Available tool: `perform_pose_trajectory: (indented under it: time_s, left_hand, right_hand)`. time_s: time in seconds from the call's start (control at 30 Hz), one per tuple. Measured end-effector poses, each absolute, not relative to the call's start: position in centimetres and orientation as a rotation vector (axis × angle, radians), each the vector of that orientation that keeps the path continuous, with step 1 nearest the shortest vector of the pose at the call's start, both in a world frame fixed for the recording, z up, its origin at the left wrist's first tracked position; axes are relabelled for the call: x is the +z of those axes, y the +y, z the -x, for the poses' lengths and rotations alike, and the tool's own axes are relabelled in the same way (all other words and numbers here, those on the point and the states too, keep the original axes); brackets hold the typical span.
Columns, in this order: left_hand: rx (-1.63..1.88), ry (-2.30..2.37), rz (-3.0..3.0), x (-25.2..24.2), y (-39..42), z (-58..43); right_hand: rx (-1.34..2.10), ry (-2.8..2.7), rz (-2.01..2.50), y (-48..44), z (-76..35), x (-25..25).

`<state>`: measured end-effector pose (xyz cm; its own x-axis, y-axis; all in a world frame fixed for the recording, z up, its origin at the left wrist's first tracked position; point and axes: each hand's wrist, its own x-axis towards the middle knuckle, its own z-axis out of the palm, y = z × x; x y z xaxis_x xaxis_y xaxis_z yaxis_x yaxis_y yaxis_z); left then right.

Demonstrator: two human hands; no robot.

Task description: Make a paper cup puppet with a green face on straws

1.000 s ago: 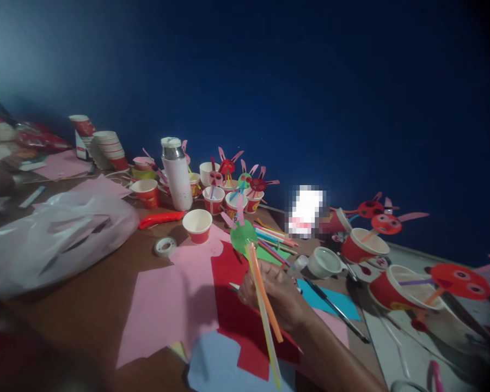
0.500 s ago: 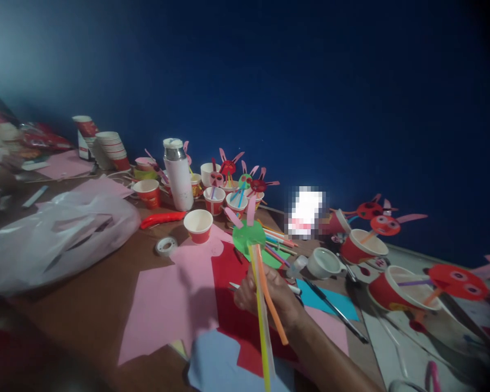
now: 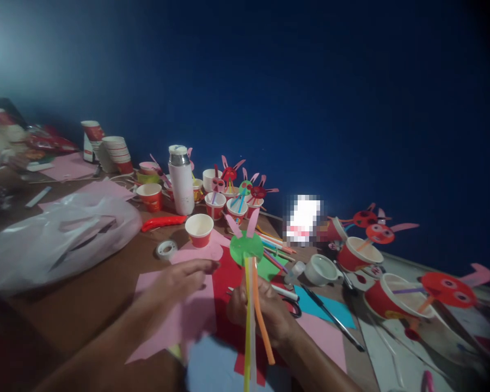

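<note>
My right hand (image 3: 263, 307) is closed around straws (image 3: 251, 305) in yellow, clear and orange. At their top is a green round paper head (image 3: 246, 248) with two pink paper ears, seen from its plain side. My left hand (image 3: 190, 275) reaches over the pink paper (image 3: 151, 326), fingers stretched out and pointing right, holding nothing. It is a short way left of the straws. Behind my right hand runs a slim white stick or pen (image 3: 285, 292); I cannot tell whether the hand touches it. Red paper (image 3: 224, 310) lies beneath.
A paper cup (image 3: 199, 230), a tape roll (image 3: 166, 250) and a white flask (image 3: 181, 182) stand ahead. The plastic bag (image 3: 65, 239) spreads on the left. On the right are a glass cup (image 3: 322, 270), a black pen (image 3: 335, 313) and cups with paper rabbits (image 3: 449, 288).
My left hand has come into view from the lower left, towards the straws. My right hand still holds the straws with the green head, now turned slightly more upright.
</note>
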<state>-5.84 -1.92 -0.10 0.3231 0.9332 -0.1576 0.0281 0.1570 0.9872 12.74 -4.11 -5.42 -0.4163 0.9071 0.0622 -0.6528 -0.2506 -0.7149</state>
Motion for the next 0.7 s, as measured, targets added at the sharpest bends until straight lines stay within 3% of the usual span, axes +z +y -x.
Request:
perform_pose_trajectory:
  time_s: [0.17, 0.47, 0.7]
  left_hand:
    - [0.725, 0.504, -1.133, 0.5, -0.5, 1.9]
    - [0.8, 0.722, -1.047, 0.0, 0.3, 0.4]
    - [0.897, 0.803, -1.066, -0.1, 2.1, 0.6]
  right_hand:
    - [1.816, -0.869, 0.538, -3.8, -12.8, -5.8]
    - [1.693, -1.044, 0.769, -2.7, -13.5, -6.1]
    - [1.193, -1.151, 1.008, -2.4, -15.8, -2.8]
